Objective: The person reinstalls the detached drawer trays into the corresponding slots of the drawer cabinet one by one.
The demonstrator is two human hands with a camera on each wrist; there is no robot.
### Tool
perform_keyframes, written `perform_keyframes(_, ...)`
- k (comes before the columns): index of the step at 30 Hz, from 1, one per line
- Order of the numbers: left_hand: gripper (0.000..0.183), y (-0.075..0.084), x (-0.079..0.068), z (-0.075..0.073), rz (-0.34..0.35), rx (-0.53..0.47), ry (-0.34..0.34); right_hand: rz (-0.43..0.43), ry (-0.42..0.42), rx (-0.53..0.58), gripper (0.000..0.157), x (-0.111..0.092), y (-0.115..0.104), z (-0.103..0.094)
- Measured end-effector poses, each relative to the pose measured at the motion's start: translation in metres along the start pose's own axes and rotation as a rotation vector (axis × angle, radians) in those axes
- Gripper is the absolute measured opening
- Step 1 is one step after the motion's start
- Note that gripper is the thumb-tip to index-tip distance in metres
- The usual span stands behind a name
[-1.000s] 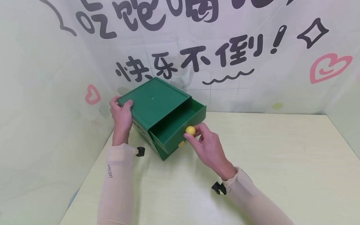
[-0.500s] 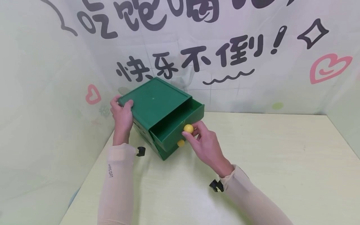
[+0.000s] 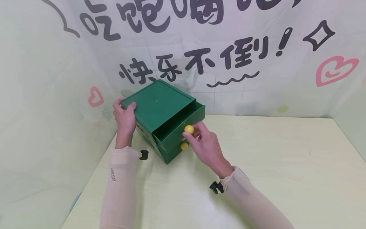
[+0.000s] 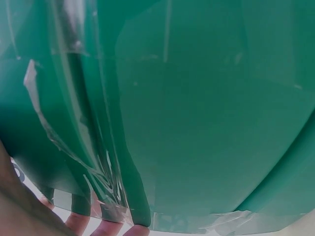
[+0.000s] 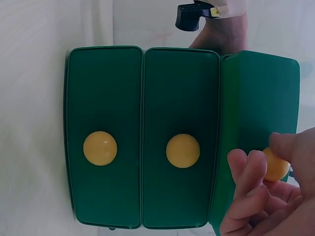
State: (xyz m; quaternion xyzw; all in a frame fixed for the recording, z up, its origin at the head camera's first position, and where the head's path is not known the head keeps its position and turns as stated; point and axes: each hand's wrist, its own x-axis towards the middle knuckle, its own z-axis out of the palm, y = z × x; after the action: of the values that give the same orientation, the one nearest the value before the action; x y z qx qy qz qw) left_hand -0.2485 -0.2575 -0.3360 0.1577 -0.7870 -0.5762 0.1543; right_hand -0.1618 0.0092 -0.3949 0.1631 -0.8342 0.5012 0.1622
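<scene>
A green three-drawer cabinet (image 3: 157, 103) with round yellow knobs stands on the table, set at an angle. Its top drawer (image 3: 177, 133) is pulled partway out; the two lower drawers, seen in the right wrist view, sit closed. My right hand (image 3: 207, 146) pinches the yellow knob (image 3: 189, 129) of the top drawer between thumb and fingers. At the cabinet's back left edge, my left hand (image 3: 125, 119) grips with the thumb on top and the fingers around the back. Clear tape (image 4: 98, 162) shows on the green surface in the left wrist view.
The pale wooden table (image 3: 271, 159) stretches to the right and in front of the cabinet. Behind it hangs a white printed curtain (image 3: 228, 101), and another hanging sheet (image 3: 51, 127) borders the left side.
The top drawer has slid further into the cabinet as my right hand moved left with its knob. The lower knob has come into fuller view. My left hand keeps its grip.
</scene>
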Motion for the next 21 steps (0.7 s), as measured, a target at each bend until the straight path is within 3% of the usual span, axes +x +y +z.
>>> perform_keyframes(21,0.056,-0.001,0.002,0.0,-0.008,-0.015,-0.009,0.004,-0.017,0.013,0.027,0.012,-0.002,0.009)
